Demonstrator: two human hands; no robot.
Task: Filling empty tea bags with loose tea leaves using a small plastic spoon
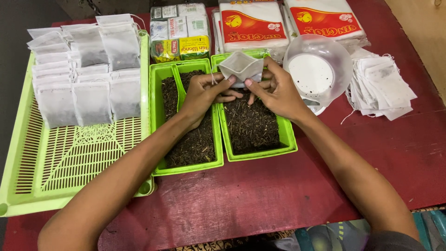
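- The left hand (202,93) and the right hand (276,90) together pinch a small white filter-paper pouch (241,67), holding its mouth open with closed fingertips.
- The pouch hangs above two green rectangular plastic trays: the left tray (160,74) and the right tray (288,137), both holding dark loose tea leaves.
- A light green slotted plastic basket (69,162) on the red desk (260,195) carries rows of filled white pouches (88,69).
- A clear plastic bowl (318,69) sits just beside the right hand, with a stack of empty white pouches (383,86) further right.

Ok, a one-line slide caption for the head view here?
Left hand and right hand hold a white filter bag open above two green trays of loose tea.
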